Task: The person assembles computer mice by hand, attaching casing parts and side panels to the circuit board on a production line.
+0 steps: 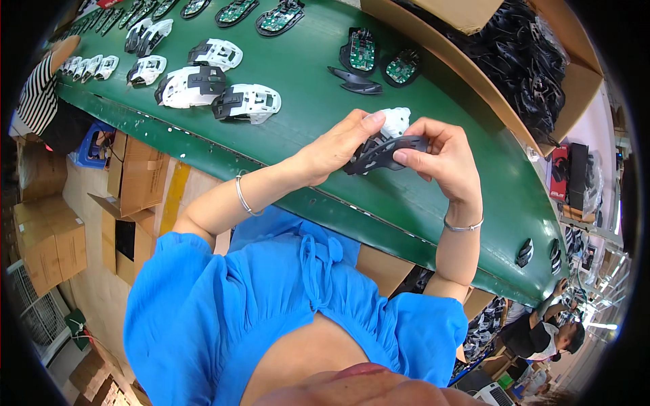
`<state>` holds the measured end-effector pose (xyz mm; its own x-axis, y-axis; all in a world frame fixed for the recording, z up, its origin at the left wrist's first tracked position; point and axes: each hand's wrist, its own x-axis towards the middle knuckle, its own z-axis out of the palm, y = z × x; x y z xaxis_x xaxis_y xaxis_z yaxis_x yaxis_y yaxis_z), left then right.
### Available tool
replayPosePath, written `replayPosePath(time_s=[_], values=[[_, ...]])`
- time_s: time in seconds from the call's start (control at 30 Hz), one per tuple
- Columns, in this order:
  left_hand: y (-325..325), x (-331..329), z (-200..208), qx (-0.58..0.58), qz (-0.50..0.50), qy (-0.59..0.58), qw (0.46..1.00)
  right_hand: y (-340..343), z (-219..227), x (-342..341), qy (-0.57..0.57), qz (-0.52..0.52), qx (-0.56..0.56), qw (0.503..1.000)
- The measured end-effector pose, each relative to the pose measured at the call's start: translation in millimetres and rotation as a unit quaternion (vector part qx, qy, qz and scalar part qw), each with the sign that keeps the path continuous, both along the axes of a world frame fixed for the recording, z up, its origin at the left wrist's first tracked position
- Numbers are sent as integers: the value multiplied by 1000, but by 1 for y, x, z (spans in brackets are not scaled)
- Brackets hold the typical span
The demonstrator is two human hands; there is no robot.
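My left hand [332, 147] is closed on a white-and-black computer mouse shell [395, 122], held just above the green table [298, 135]. In my right hand [448, 162], pinched between thumb and fingers, is a curved black plastic side piece [387, 153]. This piece lies against the near side of the shell; whether it is fitted into it I cannot tell. Part of the shell is hidden behind my fingers and the black piece. Beyond my hands lie two loose black curved pieces [357, 82] and two mouse bases with green circuit boards [361, 51].
Several white-and-black mouse shells [247, 102] stand to the left, with a row of circuit-board bases [280, 18] behind. A cardboard box [467, 64] of black parts borders the far right. At the far left, another person's arm [62, 53] reaches over the table.
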<state>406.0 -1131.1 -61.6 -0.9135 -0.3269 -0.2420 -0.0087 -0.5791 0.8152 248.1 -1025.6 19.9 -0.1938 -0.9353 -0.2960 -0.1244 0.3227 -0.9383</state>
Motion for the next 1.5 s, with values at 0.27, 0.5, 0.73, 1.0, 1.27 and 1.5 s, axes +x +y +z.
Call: replayPosePath(time_s=[0.27, 0.5, 0.73, 1.0, 1.27, 1.5], values=[[-6, 13, 3, -55, -49, 15, 997, -8, 1, 15, 26, -75, -67, 995], [-11, 6, 5, 53, -66, 44, 995, -2, 1, 6, -192, -103, -85, 972], [-7, 3, -4, 24, 5, 34, 999, -12, 1, 16, -52, -108, -51, 991], [-13, 11, -6, -231, 5, -13, 973, -16, 3, 28, 117, -145, -56, 981], [-15, 11, -4, -277, 15, -18, 961, -17, -13, 31, 242, -135, -137, 951], [-16, 15, -11, -248, 59, 6, 967, -26, -32, 33, 30, -194, -94, 976]])
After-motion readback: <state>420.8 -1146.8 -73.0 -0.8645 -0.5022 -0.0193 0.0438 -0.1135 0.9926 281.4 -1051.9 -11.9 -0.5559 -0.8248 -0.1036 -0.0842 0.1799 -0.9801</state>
